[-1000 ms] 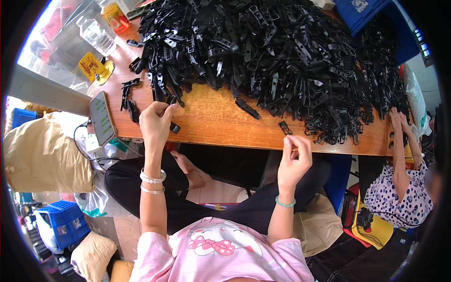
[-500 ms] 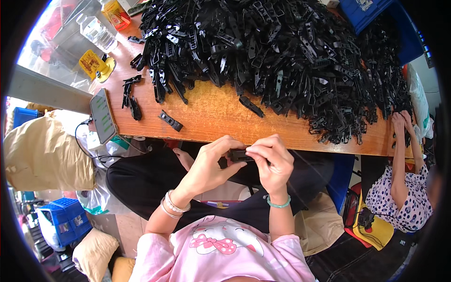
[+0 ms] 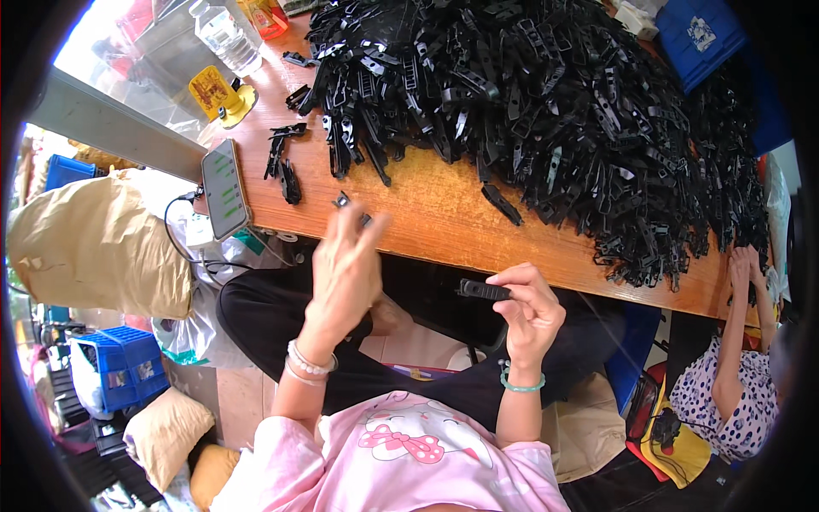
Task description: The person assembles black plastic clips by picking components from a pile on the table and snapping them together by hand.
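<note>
My right hand (image 3: 531,314), above my lap just off the table's front edge, pinches a black plastic clip (image 3: 485,290) with ribbed sides between thumb and fingers. Its other end points left, free of any hand. My left hand (image 3: 345,277) reaches over the table edge, blurred by motion, with its fingers stretched out and apart. Beneath those fingertips lies another black clip (image 3: 341,200), partly covered by them. Whether they touch it I cannot tell. A large heap of black plastic parts (image 3: 512,102) covers most of the wooden table (image 3: 426,192).
Several loose black parts (image 3: 288,181) lie left of the heap. A phone (image 3: 226,189) leans at the table's left edge, near a yellow stand (image 3: 223,98) and a water bottle (image 3: 226,38). At the far right a co-worker's hands (image 3: 744,264) touch the heap.
My hands have parted. The left has let go of the clip and moved forward to the one on the table; the right keeps the clip. The whole view has shifted slightly.
</note>
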Demonstrator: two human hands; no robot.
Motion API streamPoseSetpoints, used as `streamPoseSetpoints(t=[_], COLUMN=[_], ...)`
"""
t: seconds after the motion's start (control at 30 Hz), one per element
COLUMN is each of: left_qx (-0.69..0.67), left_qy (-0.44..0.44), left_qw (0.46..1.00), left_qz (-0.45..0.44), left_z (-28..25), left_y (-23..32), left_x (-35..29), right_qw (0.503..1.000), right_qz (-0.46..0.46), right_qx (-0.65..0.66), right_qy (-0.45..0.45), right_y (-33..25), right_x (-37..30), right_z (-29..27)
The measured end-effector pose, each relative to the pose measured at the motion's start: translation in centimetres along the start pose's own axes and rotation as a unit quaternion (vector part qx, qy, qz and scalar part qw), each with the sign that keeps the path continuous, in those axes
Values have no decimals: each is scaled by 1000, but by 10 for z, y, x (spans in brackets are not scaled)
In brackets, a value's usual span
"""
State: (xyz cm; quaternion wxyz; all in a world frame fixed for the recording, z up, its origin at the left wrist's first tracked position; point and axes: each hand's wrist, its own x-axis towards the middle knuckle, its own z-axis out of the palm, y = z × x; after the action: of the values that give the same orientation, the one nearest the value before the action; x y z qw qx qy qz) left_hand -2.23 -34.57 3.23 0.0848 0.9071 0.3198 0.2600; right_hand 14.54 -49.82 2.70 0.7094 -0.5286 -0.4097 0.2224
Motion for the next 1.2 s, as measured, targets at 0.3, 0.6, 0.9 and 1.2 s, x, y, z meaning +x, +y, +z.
streamPoseSetpoints(t=[0.3, 0.6, 0.9, 1.2], left_qx=[-422, -654, -648, -651], left_qy=[8, -86, -35, -62], left_qw=[869, 664, 693, 682], left_qz=[-256, -352, -315, -326], left_z=[2, 1, 1, -4], left_y=[21, 42, 53, 55], left_x=[2, -11, -18, -16], right_qw=[991, 980, 980, 982], right_qz=[123, 155, 133, 131], right_qx=[7, -72, -77, -85], right_qy=[59, 104, 126, 110], right_y=[3, 0, 0, -4], right_x=[-9, -12, -17, -17], right_z=[26, 38, 36, 35])
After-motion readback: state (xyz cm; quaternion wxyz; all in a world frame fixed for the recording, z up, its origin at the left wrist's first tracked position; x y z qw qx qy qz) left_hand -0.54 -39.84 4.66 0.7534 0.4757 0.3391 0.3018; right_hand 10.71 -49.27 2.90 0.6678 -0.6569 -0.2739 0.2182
